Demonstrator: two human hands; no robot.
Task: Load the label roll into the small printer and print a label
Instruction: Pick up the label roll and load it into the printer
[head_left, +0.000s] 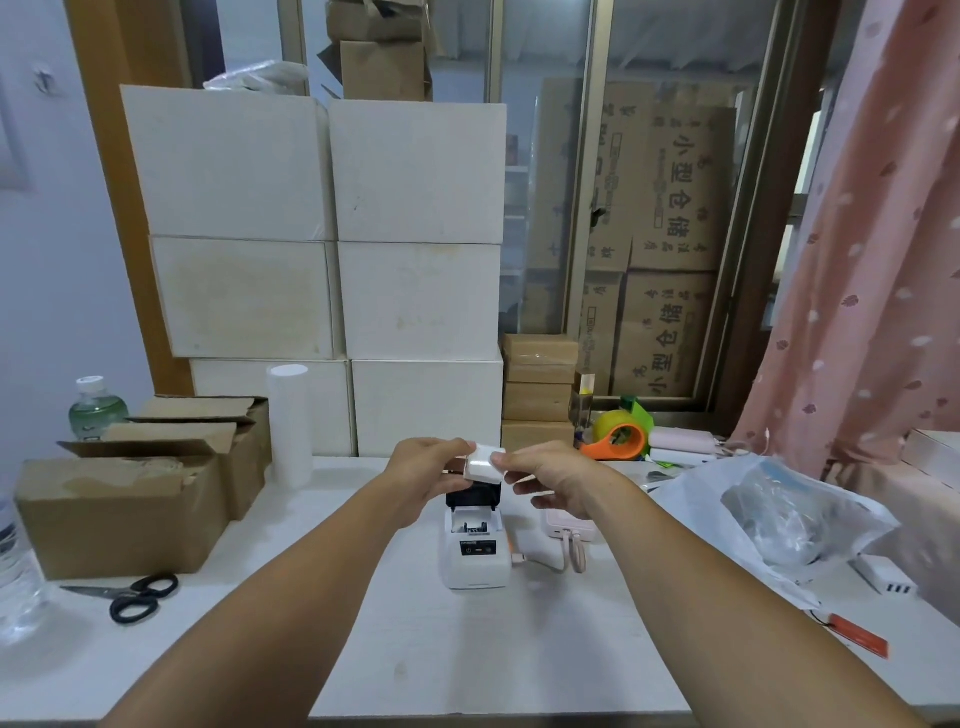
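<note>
The small white printer (475, 556) stands in the middle of the white table (467, 654), its black lid raised and the paper bay open. Above the lid I hold a small white label roll (484, 461) between both hands. My left hand (428, 470) grips its left side, and my right hand (548, 480) pinches its right side with thumb and forefinger. A pink cable runs from the printer's right side to a pink power bank (569, 530) behind my right wrist.
Black scissors (136, 597) lie front left beside open cardboard boxes (124, 509). A tall white paper roll (289, 423) stands behind them. An orange tape dispenser (621, 436) and a crumpled plastic bag (779, 514) sit on the right. White boxes are stacked at the back.
</note>
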